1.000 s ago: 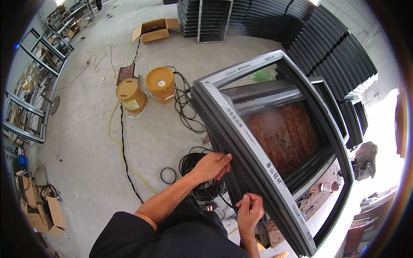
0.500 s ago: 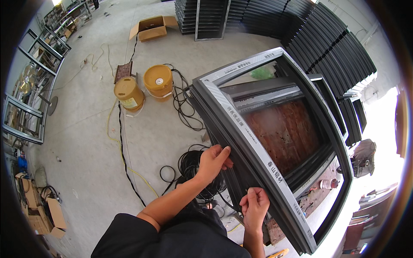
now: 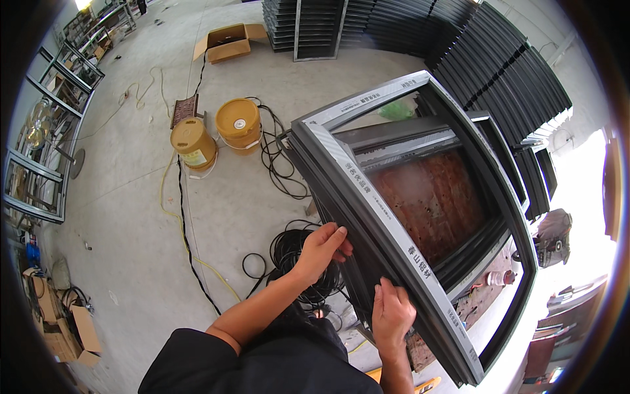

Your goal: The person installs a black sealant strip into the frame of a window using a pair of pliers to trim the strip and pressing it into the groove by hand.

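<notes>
Close in front of me and to my right, the four-sided window frame [image 3: 387,205] lies over a reddish-brown, pitted board [image 3: 430,207] that shows through its opening. Its bars are smooth, dark and metallic, grooved along the outer side, and a silvery printed film covers much of the upper face. More dark frame edges show in layers beneath it.

My left hand [image 3: 325,246] is at the near outer side, partly closed, fingers curled under and thumb laid along the index finger, its tips against the grooved edge. My right hand [image 3: 395,312] is lower on that same side, loosely bent, with the fingertips at the dark channel and the thumb a little apart from them. I cannot tell whether either hand has a thin strip pinched in it.

Left of the frame, a coil of glossy black cord [image 3: 289,253] lies in tangled loops on the smooth grey concrete floor [image 3: 125,230], partly behind my left hand. Farther off stand two round ochre plastic buckets, a left one with a pale label [image 3: 192,146] and a right one with a white disc on its lid [image 3: 237,125]. Beyond them sits an open cardboard box [image 3: 230,51]. Slatted stacks of dark frames [image 3: 502,69] rise behind, and crumpled green plastic [image 3: 397,110] shows through the frame's far corner.
</notes>
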Demonstrator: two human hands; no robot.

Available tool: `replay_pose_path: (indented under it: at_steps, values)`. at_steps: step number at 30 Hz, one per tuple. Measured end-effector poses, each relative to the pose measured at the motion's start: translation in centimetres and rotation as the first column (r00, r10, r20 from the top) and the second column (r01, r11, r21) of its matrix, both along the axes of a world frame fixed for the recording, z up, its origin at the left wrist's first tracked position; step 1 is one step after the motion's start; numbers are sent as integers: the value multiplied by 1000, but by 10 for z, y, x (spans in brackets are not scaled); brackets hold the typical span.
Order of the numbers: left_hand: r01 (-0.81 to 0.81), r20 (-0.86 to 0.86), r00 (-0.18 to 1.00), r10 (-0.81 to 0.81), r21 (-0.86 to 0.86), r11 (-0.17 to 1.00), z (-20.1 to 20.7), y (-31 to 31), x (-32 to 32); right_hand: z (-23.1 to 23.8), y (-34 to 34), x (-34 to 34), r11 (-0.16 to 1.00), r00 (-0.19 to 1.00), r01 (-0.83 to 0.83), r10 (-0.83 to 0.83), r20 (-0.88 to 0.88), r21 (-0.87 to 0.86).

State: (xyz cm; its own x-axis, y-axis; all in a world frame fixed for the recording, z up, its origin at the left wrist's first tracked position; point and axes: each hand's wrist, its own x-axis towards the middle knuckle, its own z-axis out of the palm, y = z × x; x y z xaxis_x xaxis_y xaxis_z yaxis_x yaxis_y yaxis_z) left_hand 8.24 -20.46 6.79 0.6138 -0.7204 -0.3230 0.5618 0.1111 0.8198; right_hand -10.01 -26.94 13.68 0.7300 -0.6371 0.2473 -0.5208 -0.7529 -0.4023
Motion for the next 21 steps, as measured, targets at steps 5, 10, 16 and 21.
replay_pose_path:
  at_steps: [5,10,16,21]
  values:
    - [-69,-16,997,70,29,997,-4,-7,0,-6,-11,-5,994,995,-103,103,0,44]
    - [-116,-2,993,117,88,989,-2,-13,0,-12,-15,0,998,998,-48,49,29,-29]
    - [-47,-21,999,50,104,993,1,-6,-1,-10,-16,6,965,989,-150,144,-42,-213]
    - [41,-23,999,-40,45,998,-1,-3,-7,-11,-21,8,969,986,-165,160,-45,-183]
